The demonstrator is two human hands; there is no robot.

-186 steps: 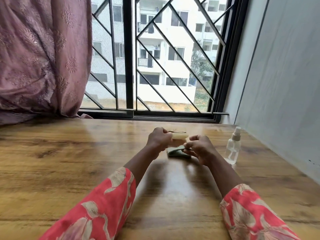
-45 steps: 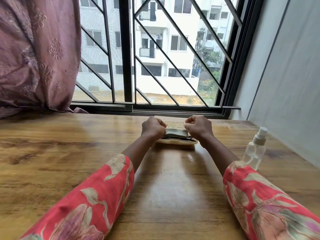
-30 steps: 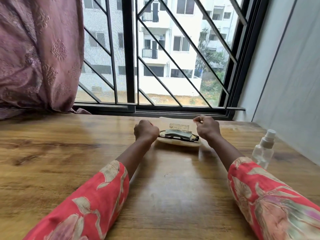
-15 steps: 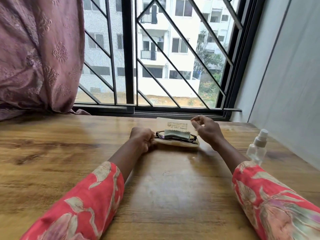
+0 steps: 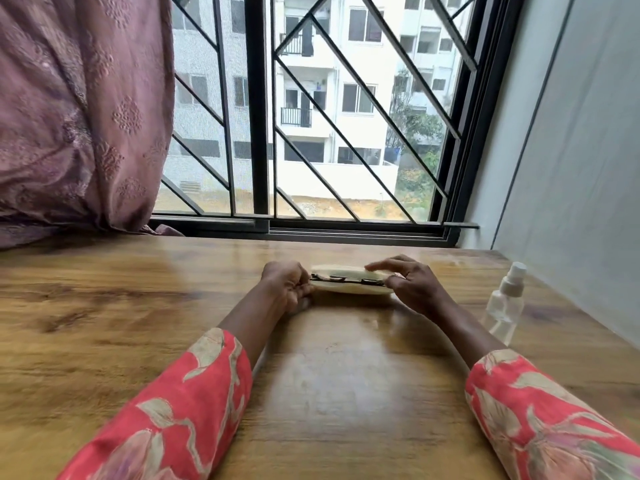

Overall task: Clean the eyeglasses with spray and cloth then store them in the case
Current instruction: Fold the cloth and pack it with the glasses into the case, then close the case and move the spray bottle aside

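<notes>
You get bright daylight from the black-barred window straight ahead, slightly overexposing the white building outside. It throws a broad pale glare on the glossy brown wooden tabletop between your forearms. Soft shadows sit under both arms. Your right hand's fingers show motion blur. Wide-angle distortion bends the window frame and grey wall outward. Overall slightly soft.

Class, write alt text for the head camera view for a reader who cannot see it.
Two hands close a cream eyeglass case over dark-framed eyeglasses on a wooden table: the right hand presses the lid down, the left hand steadies the other end. A clear spray bottle stands right, before a barred window.
</notes>
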